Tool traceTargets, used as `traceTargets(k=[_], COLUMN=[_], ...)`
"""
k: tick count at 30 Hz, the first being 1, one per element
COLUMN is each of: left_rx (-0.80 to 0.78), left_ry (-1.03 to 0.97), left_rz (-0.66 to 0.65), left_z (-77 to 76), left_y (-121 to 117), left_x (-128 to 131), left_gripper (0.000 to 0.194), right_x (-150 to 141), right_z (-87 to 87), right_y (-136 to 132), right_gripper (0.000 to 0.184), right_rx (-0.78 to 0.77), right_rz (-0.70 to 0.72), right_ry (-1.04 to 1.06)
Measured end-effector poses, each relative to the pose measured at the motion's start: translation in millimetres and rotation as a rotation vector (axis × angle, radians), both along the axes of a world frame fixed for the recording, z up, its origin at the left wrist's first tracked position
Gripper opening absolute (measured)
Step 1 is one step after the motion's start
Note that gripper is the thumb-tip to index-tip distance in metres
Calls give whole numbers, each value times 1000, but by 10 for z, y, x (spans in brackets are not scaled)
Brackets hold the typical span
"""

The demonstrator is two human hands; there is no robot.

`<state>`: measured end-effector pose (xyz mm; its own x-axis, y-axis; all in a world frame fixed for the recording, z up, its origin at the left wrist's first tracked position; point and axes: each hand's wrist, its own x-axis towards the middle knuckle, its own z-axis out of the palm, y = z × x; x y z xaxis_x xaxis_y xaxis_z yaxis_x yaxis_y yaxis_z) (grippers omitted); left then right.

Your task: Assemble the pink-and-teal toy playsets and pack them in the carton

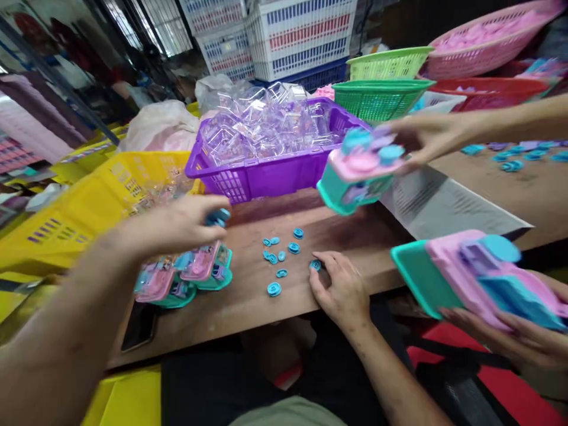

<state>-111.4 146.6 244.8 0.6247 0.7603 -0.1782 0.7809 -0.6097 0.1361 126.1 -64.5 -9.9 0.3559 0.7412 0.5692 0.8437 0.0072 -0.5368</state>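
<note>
My left hand [184, 222] hovers over the left side of the bench, its fingers curled around small dark-blue plastic parts [217, 218]; their exact shape is blurred. Below it stand pink-and-teal toy houses [202, 269] with clear packaging on top. On the bench top, my right hand [344, 287] has thumb and index finger closed on a round blue plastic piece [315, 265]. Between my hands lie several loose blue pieces, round and oval, among them a larger disc [274, 289] near the front edge.
A co-worker's hand [426, 139] holds a toy house [361, 171] over the bench; their other hand holds another toy [479, 278] at right. Behind are a purple crate [275, 177] of clear packages, a yellow crate [89, 207] and green baskets [384, 97]. A phone [139, 325] lies front left.
</note>
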Motion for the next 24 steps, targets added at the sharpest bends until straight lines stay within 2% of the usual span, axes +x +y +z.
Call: traceTargets(k=[2, 4, 5, 7, 11, 14, 17, 19, 22, 24], left_rx=[-72, -116, -131, -136, 3, 129, 183, 210, 227, 221], left_ry=[130, 191, 196, 176, 52, -132, -362, -509, -673, -729], left_rz=[-64, -46, -35, -8, 25, -6, -21, -23, -35, -43], left_z=[-488, -970, -1171, -1460, -1732, -1917, -2154, -2286, -2375, -2364], left_y=[-385, -627, -701, -785, -846, -850, -830, -831, -891, -963], left_x=[292, 464, 498, 479, 276, 124, 8, -55, -150, -221], left_gripper=[30, 32, 33, 37, 52, 47, 40, 50, 69, 69], right_x=[4, 8, 7, -13, -142, -279, -368, -374, -321, -271], right_z=[14, 31, 40, 59, 99, 145, 194, 204, 177, 152], right_y=[-13, -31, -39, -41, 73, 259, 425, 479, 477, 452], right_gripper=[27, 25, 25, 27, 40, 52, 45, 41, 40, 37], right_rx=[-24, -51, -65, -85, -105, -176, -307, -334, -279, -266], right_rz=[23, 61, 84, 145, 285, 348, 363, 357, 343, 337], right_ry=[3, 2, 1, 2, 38, 9, -70, -88, -79, -75])
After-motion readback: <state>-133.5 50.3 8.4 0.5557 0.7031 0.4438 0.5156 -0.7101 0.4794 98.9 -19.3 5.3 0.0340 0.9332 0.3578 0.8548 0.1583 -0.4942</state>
